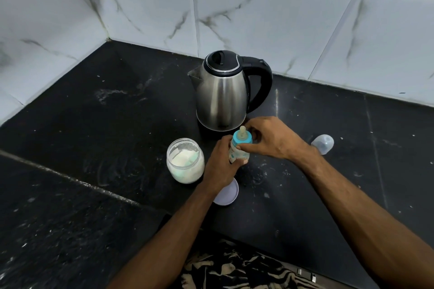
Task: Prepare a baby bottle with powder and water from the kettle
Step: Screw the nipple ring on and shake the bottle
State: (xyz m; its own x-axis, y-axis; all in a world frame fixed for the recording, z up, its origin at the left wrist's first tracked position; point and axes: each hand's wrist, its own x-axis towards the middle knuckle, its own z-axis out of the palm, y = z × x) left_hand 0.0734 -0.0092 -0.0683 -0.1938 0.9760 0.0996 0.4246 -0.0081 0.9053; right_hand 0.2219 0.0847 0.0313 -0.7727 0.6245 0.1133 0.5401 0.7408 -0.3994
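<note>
Baby bottle (238,151) is held upright just above tabletop (94,148), near side of kettle (223,91). Body is wrapped by left hand (220,166) fingers; blue collar is pinched by right hand (270,141) fingers. Powder jar (185,161) sits just left.

The black stone countertop (98,124) fills the corner under marble-patterned wall tiles, its surface streaked with pale smears and dotted with white specks, and a seam runs across it on the near left. Four things lie on it around the two hands' grip. The steel kettle (223,96), on its dark base, stands just behind the grip, spout pointing left and black handle to the right. The open powder jar (185,161) stands just left of the grip. A round pale lid (227,195) lies flat just below it, partly under the left wrist. A clear bottle cap (323,143) rests on its side to the right, well apart.
</note>
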